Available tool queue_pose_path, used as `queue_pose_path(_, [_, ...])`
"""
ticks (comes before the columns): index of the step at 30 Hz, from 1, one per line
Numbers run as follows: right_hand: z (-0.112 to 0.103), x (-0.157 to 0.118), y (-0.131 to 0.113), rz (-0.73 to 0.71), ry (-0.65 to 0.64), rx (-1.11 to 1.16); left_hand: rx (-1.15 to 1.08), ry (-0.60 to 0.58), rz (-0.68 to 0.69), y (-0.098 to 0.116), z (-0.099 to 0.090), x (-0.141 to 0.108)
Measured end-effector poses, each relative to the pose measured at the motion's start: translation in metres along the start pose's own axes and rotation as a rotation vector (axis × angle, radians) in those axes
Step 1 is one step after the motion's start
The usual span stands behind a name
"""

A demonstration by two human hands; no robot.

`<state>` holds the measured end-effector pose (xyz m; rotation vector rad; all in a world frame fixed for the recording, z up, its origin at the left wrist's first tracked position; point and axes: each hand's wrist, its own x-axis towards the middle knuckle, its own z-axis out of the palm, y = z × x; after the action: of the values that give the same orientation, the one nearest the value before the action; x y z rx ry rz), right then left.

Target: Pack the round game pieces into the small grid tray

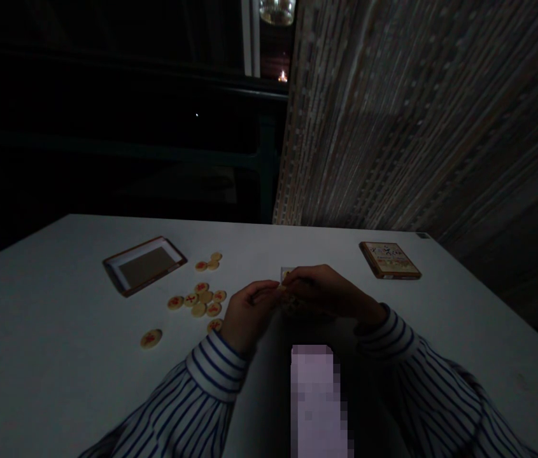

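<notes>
Over the middle of the white table (259, 254), my left hand (252, 312) and my right hand (326, 289) meet at the fingertips. The fingers of both are bent and closed. A small pale spot shows between the fingertips, too dark to name for certain. Just behind and under my right hand, a small clear-edged tray (284, 272) holds round pieces; my hand hides most of it. Left of my left hand lie several round wooden Chinese chess pieces (200, 288), some with red characters up and others blank. One chess piece (151, 338) lies apart at the near left.
An open, shallow box half (177, 262) rests at the left. A printed box lid (389, 259) lies at the far right. In front of me is a bright pinkish oblong (319, 401), blurred into blocks. A string curtain (368, 127) hangs behind the table; the room is dark.
</notes>
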<state>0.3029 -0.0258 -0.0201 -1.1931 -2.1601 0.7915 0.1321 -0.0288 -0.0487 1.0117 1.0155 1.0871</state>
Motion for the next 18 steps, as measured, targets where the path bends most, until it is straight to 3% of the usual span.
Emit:
queue_pose_path(7, [0.0015, -0.0001, -0.0006, 0.066, 0.014, 0.032, 0.007, 0.022, -0.001, 0.0005, -0.0015, 0.0000])
queue_pose_path(18, [0.0029, 0.0011, 0.0021, 0.011, 0.036, -0.002, -0.075, -0.001, -0.044, 0.0010, -0.0016, -0.0006])
